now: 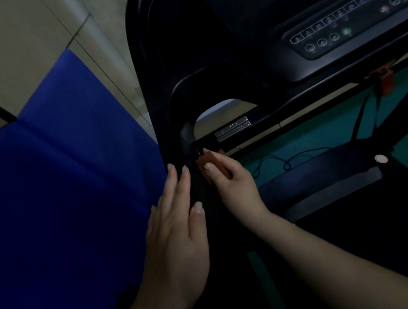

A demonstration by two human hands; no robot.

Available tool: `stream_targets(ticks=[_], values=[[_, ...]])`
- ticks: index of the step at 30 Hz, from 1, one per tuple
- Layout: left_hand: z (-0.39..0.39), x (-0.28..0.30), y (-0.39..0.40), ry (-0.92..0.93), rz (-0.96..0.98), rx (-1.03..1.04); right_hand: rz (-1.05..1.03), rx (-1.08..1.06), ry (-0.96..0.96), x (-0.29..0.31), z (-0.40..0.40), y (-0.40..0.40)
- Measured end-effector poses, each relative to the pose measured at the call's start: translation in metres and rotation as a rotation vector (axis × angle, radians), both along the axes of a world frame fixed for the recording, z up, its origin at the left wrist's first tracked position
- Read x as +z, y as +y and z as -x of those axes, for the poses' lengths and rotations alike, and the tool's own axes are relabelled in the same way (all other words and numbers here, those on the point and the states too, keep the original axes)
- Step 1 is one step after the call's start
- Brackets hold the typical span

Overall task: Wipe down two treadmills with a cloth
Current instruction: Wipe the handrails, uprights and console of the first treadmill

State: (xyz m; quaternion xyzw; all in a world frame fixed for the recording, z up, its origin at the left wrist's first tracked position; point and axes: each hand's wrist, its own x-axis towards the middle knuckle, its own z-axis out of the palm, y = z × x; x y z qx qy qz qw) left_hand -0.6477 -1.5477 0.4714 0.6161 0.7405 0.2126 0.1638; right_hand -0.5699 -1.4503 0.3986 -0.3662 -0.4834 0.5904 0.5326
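A dim view from a head-worn camera is looking down at a black treadmill [207,47] and a person's two bare hands. The left hand [177,228] is lying with its fingers straight and together, resting flat against the outer side of the treadmill's dark left handrail [192,156]. The right hand [231,179] is reaching in from the other side of the same rail, its fingers curling around a small orange-red cloth [205,160] and holding it against the rail; in this poor light the thing looks like a cloth, though only a small part is showing. Above them, the control panel [352,21] is showing rows of buttons. A blue padded mat [53,205] is lying left of the treadmill, and green flooring [327,129] is showing beneath the frame.
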Motion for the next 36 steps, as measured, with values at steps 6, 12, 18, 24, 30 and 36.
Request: stream_targets(ticks=[6, 12, 18, 24, 30, 36], values=[[0.002, -0.001, 0.006, -0.01, -0.004, -0.001, -0.131, 0.021, 0.034, 0.006, -0.015, -0.032], [0.002, 0.0, 0.02, -0.004, 0.004, 0.018, 0.006, -0.013, -0.055, 0.0, 0.013, 0.024], [0.004, -0.005, 0.025, -0.149, -0.071, 0.087, 0.06, -0.035, 0.018, -0.02, -0.017, -0.049], [0.005, -0.005, 0.027, -0.176, -0.086, 0.095, -0.154, -0.009, -0.119, 0.029, 0.016, 0.03], [0.004, -0.005, 0.027, -0.153, -0.082, 0.099, 0.049, -0.066, -0.193, -0.002, 0.008, 0.005], [0.004, -0.005, 0.028, -0.17, -0.092, 0.094, -0.055, -0.032, -0.093, 0.009, -0.001, -0.011]])
